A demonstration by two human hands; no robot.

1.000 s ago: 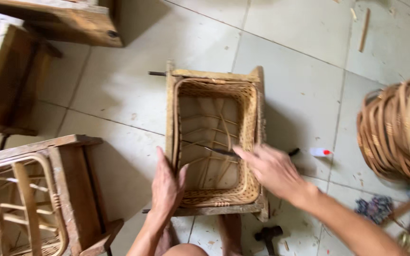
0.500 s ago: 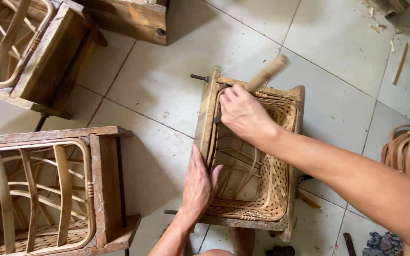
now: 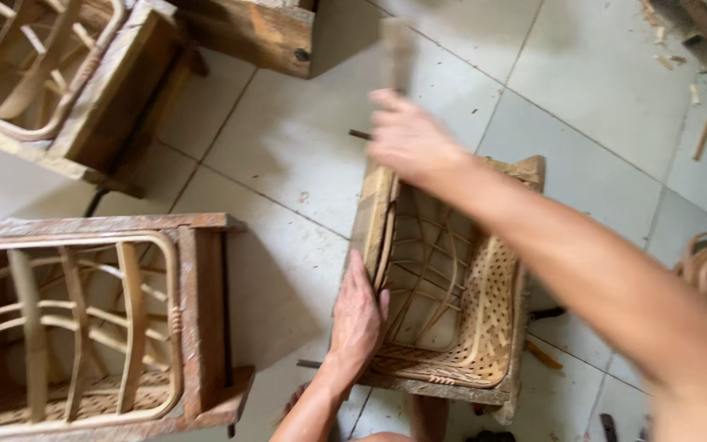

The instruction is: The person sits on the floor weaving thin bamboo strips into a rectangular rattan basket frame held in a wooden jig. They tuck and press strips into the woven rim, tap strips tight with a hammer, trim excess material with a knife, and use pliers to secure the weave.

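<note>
- My left hand (image 3: 359, 315) lies flat and open, fingers together, pressed on the left rim of the wicker basket frame (image 3: 452, 327).
- My right hand (image 3: 409, 139) is closed around a wooden handle (image 3: 397, 53), raised above the frame's far left corner; the handle is smeared with blur, so I cannot make out its head.
- My right forearm covers the frame's far rim.
- Left of my left hand, a wooden cane-barred frame (image 3: 92, 319) is cut off by the edge.
</note>
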